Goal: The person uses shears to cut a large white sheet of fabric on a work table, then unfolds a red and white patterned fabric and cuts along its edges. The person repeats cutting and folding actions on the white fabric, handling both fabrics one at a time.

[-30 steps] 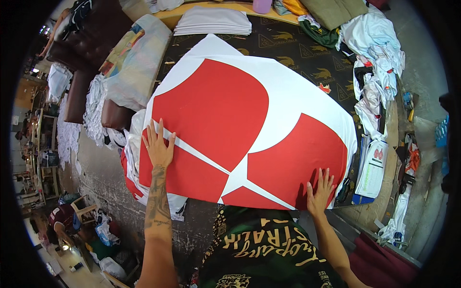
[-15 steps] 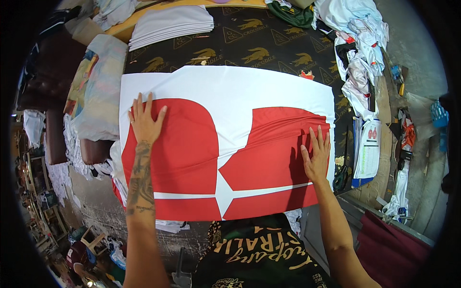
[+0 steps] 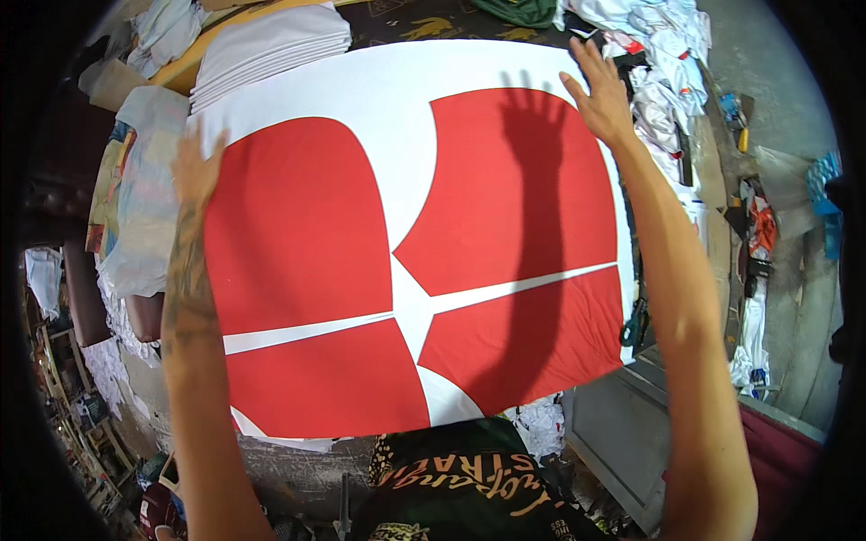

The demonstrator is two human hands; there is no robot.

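Flanking red-and-white fabric [image 3: 302, 225] — left hand [image 3: 195, 171] blurred, right hand [image 3: 603, 99] raised.

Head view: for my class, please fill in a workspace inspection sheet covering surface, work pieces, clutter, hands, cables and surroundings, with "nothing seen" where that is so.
Surface: dark, gold-patterned table top, mostly covered, showing at the far side.
Work pieces: red-and-white cloth spread out, lightly rumpled near right; folded white stack at far left.
Clutter: mostly white fabric heap at right; plastic-covered bundle at left.
Hands: left hand blurred, open, by the cloth's far left edge, contact unclear; right hand open at the far right, casting a shadow on the cloth.
Cables: nothing seen.
Surroundings: grey floor at right.
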